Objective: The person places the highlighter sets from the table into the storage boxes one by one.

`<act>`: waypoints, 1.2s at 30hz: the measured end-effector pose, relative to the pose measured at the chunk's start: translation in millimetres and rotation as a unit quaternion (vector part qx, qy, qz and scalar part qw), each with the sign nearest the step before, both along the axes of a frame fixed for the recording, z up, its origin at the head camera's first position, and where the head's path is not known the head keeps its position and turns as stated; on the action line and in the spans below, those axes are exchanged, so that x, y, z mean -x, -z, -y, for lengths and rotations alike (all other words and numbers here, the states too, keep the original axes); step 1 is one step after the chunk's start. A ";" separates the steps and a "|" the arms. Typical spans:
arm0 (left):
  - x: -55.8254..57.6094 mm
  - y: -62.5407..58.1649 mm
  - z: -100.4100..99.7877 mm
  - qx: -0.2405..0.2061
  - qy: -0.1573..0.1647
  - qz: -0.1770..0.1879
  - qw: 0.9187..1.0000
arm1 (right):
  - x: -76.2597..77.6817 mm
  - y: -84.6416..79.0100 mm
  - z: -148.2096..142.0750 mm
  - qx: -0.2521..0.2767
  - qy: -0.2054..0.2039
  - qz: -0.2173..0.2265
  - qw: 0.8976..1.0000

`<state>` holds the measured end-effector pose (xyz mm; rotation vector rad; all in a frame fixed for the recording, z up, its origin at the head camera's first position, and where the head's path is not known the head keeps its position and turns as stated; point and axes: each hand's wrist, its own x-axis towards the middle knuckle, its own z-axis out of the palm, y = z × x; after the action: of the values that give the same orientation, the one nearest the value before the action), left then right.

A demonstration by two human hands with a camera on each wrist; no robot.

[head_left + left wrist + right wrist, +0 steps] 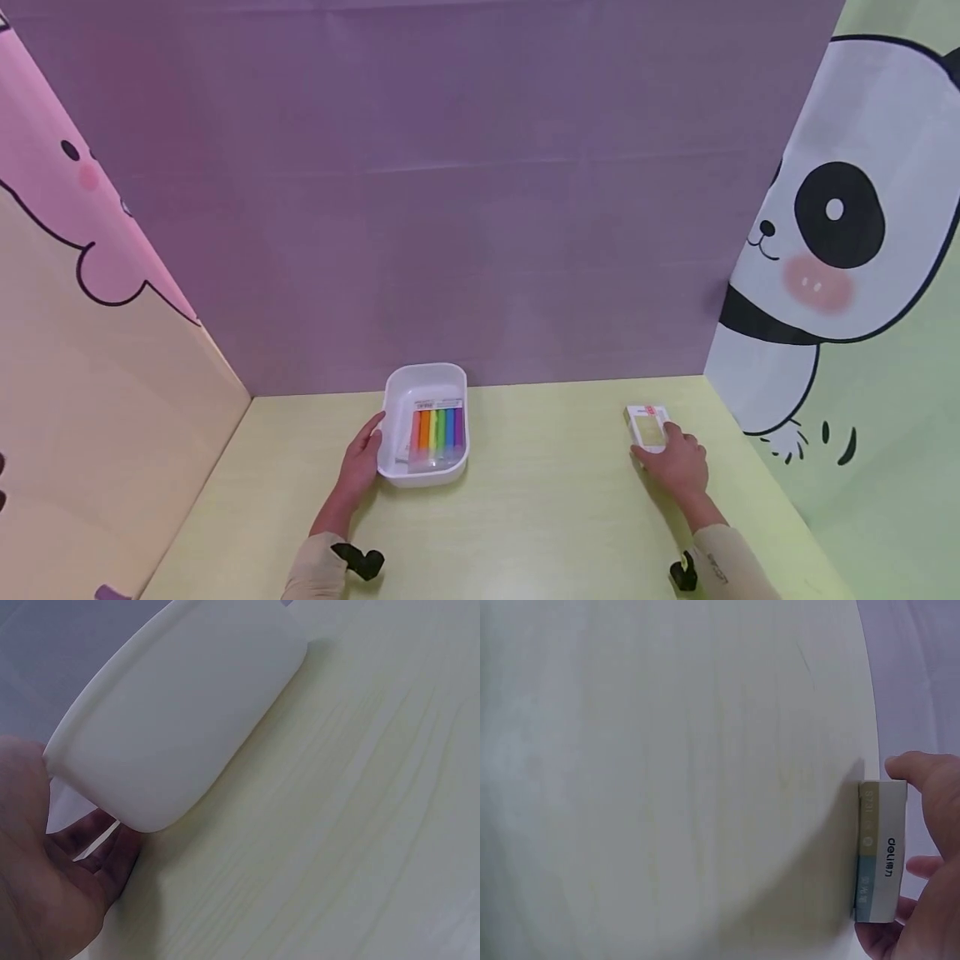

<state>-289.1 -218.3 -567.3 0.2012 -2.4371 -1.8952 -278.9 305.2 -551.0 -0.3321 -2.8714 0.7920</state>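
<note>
My left hand (360, 462) grips a white plastic basin (401, 379) by its left side, thumb at the rim. In the left wrist view the fingers (124, 859) curl under the basin's corner. Inside the basin lies a clear pack of rainbow-coloured markers (437, 429); something pale shows partly under it. Well to the right, my right hand (678, 467) holds a small white box (640, 414) with a yellowish panel. From the right wrist view, thumb and fingers span the box's two ends, and its side, banded beige and blue, reads "deli".
The pale wooden tabletop (547, 492) runs between the two hands. A purple backdrop (480, 208) rises along the table's far edge. Side panels with a pink cartoon figure (45, 150) and a panda (862, 125) flank it left and right.
</note>
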 end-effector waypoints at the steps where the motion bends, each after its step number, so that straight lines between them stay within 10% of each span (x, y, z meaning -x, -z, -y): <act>1: 0.0 1.0 -0.1 0.000 0.000 -0.002 1.000 | -0.1 1.2 -0.6 0.001 0.003 -0.002 1.000; 36: 1.0 0.7 -0.1 -0.018 0.004 0.009 1.000 | 6.9 9.9 1.4 0.038 0.028 -0.077 0.996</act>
<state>-290.1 -218.2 -568.0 0.2102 -2.4191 -1.9505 -285.8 303.8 -560.9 -0.3423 -2.6829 0.8773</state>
